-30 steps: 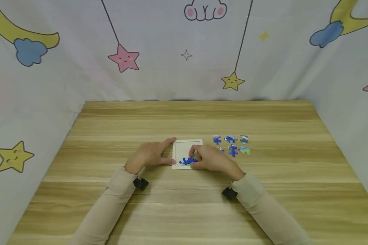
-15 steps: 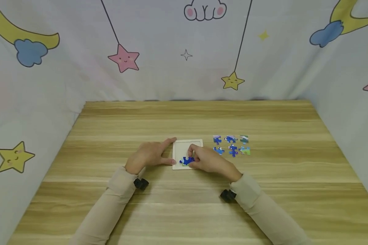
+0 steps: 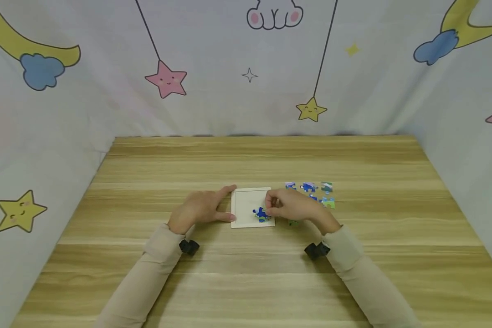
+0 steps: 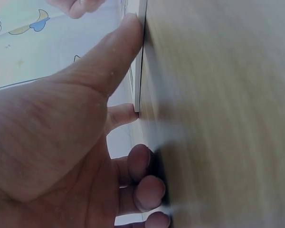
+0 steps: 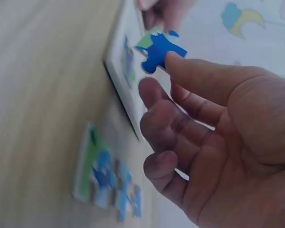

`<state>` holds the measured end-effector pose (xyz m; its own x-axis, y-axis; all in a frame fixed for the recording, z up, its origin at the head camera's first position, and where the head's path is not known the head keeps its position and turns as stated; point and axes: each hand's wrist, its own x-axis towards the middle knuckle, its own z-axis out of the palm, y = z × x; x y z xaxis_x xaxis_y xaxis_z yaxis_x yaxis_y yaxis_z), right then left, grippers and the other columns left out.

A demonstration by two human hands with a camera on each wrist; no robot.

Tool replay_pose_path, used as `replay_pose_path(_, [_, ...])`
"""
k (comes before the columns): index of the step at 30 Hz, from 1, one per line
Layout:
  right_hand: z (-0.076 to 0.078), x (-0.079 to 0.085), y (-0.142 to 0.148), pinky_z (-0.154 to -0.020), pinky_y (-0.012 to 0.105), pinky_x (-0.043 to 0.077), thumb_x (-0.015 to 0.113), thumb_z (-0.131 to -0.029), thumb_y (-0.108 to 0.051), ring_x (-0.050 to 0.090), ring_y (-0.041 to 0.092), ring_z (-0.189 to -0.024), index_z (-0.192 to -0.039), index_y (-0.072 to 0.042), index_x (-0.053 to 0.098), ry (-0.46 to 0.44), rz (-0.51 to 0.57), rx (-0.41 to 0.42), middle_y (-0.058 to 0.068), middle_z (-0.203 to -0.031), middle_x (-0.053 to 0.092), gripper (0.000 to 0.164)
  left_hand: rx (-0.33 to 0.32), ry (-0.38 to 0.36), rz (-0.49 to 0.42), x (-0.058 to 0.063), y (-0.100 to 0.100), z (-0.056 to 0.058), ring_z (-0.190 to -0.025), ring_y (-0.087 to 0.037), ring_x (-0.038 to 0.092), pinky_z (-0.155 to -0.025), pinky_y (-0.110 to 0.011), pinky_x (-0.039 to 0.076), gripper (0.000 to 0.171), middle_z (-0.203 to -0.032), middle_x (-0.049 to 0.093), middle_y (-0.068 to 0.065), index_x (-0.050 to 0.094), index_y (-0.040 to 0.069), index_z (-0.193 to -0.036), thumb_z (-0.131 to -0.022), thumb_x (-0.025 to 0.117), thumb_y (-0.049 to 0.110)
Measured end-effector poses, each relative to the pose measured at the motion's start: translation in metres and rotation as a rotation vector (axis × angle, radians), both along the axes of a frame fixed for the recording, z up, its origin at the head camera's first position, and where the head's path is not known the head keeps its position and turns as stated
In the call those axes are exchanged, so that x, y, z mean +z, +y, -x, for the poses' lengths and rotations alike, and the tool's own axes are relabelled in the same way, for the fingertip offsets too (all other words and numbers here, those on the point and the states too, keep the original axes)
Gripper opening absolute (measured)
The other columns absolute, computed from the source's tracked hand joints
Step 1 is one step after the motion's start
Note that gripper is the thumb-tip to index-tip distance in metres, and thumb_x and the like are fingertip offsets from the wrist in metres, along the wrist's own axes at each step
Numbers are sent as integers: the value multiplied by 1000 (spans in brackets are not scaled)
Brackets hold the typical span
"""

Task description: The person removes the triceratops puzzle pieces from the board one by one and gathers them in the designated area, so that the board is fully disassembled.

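My right hand (image 3: 297,205) pinches a blue jigsaw piece with a green corner (image 5: 157,51) between thumb and forefinger. The piece is over the lower right part of a square white puzzle tray (image 3: 243,200). Another piece (image 5: 128,61) lies in the tray, blurred in the right wrist view and overlapped by the held one in the head view. My left hand (image 3: 198,208) steadies the tray's left side, thumb on the near part of the rim, forefinger at the far corner. Its other fingers (image 4: 149,192) rest loosely bent by the tabletop.
Several loose jigsaw pieces (image 3: 326,187) lie in rows right of the tray, partly hidden by the right hand. One green piece (image 3: 293,223) shows just under that hand. The wooden table (image 3: 246,282) meets a patterned cloth (image 3: 213,109) at the back.
The right hand first slid slightly left, then moved right, carrying the blue piece from the tray's lower middle toward its right side. The left hand has stayed in place.
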<state>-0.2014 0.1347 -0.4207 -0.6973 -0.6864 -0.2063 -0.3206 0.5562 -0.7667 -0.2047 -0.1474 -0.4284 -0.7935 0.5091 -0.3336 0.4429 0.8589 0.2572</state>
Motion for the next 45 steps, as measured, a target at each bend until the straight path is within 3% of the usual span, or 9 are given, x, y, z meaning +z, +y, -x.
replay_pose_path(5, [8,8,20,-62,30,48,66,-97,-9,58,16,-67,-89,-11,62,10,20,23,2,-81,63,9,2,-3,9,3,-2,-1,-114,-37,62,-81,-47,51,90,-134,61,-19,25,20,-159,-90,63,64])
replay_pose_path(10, [10,15,39,-64,31,49,70,-95,-9,58,16,-75,-87,-12,64,27,-35,11,-1,-84,64,10,-7,-2,3,3,-3,-3,-114,-37,62,-81,-48,52,90,-135,60,-19,26,19,-159,-90,63,63])
replay_pose_path(15, [9,20,54,-61,28,46,69,-94,-5,54,17,-71,-86,-9,64,-8,-78,-17,0,-80,60,10,-14,12,-10,1,-2,-3,-112,-36,63,-76,-45,52,90,-135,60,-19,26,19,-159,-90,62,64])
replay_pose_path(25, [4,16,83,-61,26,42,67,-94,-1,49,14,-68,-86,-7,64,-28,-120,-13,0,-76,58,10,-4,0,7,0,-1,-2,-116,-38,61,-82,-47,52,90,-138,58,-18,25,19,-160,-90,62,63])
replay_pose_path(40, [-6,5,104,-60,25,40,67,-94,-2,48,13,-67,-86,-8,62,-29,-150,-35,-2,-74,55,11,-11,15,13,-1,-2,-1,-108,-35,64,-71,-41,52,90,-135,61,-18,26,19,-159,-90,62,64])
replay_pose_path(45, [-5,8,103,-61,26,39,68,-93,-2,47,12,-67,-86,-9,62,47,-185,-43,-3,-73,54,11,-9,35,20,1,-1,-2,-107,-35,65,-72,-42,52,90,-133,62,-18,27,20,-159,-89,62,64])
